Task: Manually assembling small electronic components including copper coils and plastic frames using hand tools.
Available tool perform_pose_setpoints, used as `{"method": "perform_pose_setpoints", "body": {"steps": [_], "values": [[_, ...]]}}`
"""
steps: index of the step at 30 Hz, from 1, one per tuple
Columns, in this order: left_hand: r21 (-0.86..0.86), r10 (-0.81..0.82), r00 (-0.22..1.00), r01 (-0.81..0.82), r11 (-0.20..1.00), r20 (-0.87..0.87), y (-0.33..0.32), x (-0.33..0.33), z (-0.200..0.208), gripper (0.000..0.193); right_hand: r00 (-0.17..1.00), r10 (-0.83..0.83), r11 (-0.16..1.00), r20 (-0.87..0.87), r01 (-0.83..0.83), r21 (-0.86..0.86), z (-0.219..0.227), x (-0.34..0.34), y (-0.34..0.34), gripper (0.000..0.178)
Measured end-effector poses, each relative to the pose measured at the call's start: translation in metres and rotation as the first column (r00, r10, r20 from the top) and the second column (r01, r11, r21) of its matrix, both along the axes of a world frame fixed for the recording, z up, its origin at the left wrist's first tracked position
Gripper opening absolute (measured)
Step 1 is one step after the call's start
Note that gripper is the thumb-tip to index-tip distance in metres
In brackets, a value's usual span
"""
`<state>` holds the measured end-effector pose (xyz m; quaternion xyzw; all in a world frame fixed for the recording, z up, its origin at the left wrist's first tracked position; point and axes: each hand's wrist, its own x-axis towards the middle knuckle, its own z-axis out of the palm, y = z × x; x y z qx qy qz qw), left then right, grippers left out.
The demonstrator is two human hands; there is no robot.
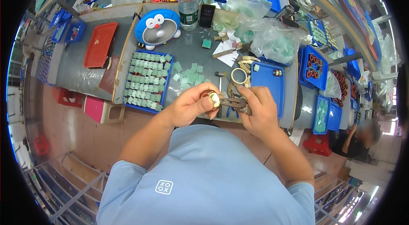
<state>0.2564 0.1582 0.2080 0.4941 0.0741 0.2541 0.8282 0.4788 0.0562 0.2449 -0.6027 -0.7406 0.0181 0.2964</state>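
Note:
My left hand pinches a copper-wound ring coil with a pale yellow-green middle, just in front of the bench edge. In my right hand is a pair of pliers, its jaws pointing left and reaching the coil's side. Whether the jaws grip a wire there is too small to tell. Beyond my hands lie a hammer, a roll of tape and loose pale-green squares. Right of these is a blue tray holding a coil and a green square.
At left, another blue tray carries rows of coils topped with green squares. Behind stand a blue cartoon-faced fan, a water bottle and a phone. Plastic bags pile up at back right. Another person is at far right.

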Motion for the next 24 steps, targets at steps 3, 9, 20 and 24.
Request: {"method": "perform_pose_setpoints", "body": {"steps": [3, 9, 20, 24], "values": [[0.092, 0.03, 0.998, -0.025, 0.995, -0.056, 0.002, -0.003, 0.002, 0.051, 0.996, -0.047, 0.998, -0.079, 0.045, -0.035, -0.001, -0.004, -0.006, 0.057], [0.079, 0.19, 0.98, -0.186, 0.979, -0.053, 0.002, -0.006, -0.007, 0.057, 0.847, -0.24, 0.947, -0.474, 0.096, -0.307, -0.008, -0.027, -0.017, 0.04], [0.643, 0.503, 0.864, -0.39, 0.659, 0.008, 0.007, -0.022, -0.003, 0.055, -0.044, -0.339, 0.924, -0.94, -0.205, -0.324, 0.005, -0.088, 0.011, 0.034], [0.64, 0.484, 0.874, -0.346, 0.686, -0.047, 0.009, -0.035, -0.006, 0.055, 0.122, -0.305, 0.922, -0.945, -0.213, -0.325, -0.003, -0.091, 0.013, 0.033]]}}
